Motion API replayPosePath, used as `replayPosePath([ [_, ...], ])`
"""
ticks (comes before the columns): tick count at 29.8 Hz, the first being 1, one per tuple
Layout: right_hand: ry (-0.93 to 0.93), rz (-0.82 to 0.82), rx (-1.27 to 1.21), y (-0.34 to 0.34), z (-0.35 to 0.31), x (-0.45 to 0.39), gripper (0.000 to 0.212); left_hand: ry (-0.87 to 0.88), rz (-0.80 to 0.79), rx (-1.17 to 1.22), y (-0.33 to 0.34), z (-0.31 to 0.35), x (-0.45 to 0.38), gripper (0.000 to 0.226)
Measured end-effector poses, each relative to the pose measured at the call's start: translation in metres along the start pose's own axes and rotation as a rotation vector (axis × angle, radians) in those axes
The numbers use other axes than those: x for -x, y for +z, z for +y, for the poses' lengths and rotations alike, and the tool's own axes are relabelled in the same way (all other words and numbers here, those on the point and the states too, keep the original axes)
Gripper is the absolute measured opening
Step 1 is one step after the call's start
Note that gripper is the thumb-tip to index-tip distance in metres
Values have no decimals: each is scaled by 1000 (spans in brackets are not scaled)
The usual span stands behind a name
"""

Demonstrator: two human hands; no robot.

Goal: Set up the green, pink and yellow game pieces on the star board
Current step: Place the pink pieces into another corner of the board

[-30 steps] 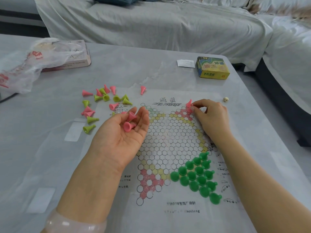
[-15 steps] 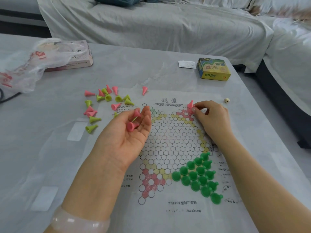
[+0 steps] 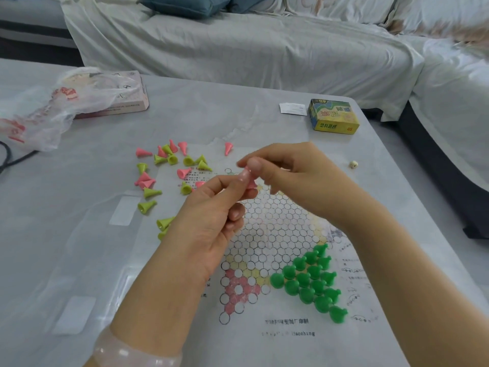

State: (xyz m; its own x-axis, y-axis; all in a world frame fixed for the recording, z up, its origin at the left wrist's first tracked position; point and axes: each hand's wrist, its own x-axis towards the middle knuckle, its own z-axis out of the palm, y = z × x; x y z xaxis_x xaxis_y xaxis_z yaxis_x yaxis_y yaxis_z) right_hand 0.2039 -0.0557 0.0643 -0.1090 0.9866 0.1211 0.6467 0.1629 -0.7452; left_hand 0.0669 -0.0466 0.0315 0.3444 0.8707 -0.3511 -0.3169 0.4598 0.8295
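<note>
Both hands meet above the paper star board (image 3: 267, 234) printed with white hexagon cells: the left hand (image 3: 211, 221) and right hand (image 3: 299, 181) together pinch one small pink cone-shaped plastic piece (image 3: 250, 178). Dark green pieces (image 3: 312, 279) stand packed in the board's near-right point; loose pink and yellow-green cones (image 3: 169, 165) lie scattered on the bench (image 3: 79, 247) left.

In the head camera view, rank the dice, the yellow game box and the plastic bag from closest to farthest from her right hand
From the right hand:
1. Dice, just to its right on the table.
2. Yellow game box, beyond it, far right.
3. Plastic bag, far left across the table.
</note>
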Motion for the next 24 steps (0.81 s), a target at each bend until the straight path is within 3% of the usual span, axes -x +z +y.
replayPosePath([
  [3,-9,-13,8,5,0,-2,22,-2,2,44,1,1,0,4],
  [9,42,18,-278,7,6,-2,12,30,47,45,-1,2,-3,5],
  [14,72,130,-115,-2,24,-7,5,34,144,3,-3,1,-5,21],
  [18,163,310,47,-23,58,-16,7,193,181,-552,-7,-4,-8,35],
  [21,223,321,166,-28,80,-22,6,380,97,-958,-7,-10,-5,31],
  [24,236,285,331,-24,94,-26,3,467,81,-1150,-4,-14,-3,26],
])
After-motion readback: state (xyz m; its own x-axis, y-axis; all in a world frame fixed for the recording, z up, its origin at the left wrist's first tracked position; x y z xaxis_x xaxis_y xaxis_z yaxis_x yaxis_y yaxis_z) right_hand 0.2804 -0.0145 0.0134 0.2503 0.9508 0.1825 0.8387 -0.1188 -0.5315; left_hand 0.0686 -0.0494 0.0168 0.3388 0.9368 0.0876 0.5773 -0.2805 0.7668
